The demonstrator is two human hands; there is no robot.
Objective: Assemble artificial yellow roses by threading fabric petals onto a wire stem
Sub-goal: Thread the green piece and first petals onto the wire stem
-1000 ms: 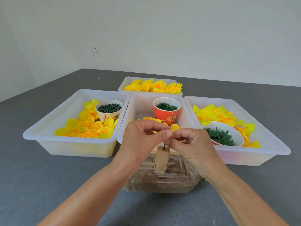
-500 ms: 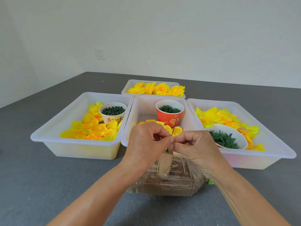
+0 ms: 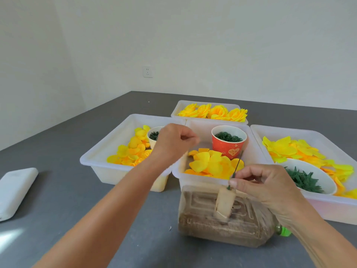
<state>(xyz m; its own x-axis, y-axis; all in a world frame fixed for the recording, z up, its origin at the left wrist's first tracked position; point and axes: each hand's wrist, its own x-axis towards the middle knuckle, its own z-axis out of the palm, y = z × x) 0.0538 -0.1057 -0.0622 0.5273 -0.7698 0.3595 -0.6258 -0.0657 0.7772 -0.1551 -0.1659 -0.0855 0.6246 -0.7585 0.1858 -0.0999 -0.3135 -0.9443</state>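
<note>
A thin green wire stem (image 3: 238,163) stands tilted in a pale block (image 3: 225,203) fixed on a clear bottle (image 3: 202,229) that lies on its side with brown fill. My right hand (image 3: 264,184) pinches the wire low down, just above the block. My left hand (image 3: 173,142) hovers with curled fingers over the white cup (image 3: 152,135) of green rings in the left tray (image 3: 108,144); nothing shows in its fingers. Loose yellow petals (image 3: 210,163) lie in the middle tray (image 3: 201,180).
A red cup (image 3: 229,144) of green rings stands in the middle tray. The right tray (image 3: 309,130) holds yellow petals and a white bowl (image 3: 326,182) of green leaf pieces. Finished roses (image 3: 212,111) fill the back tray. A white object (image 3: 15,190) lies far left.
My left hand has left the wire and moved up and left over the white cup. My right hand stays at the wire. The view has tilted up and shifted left.
</note>
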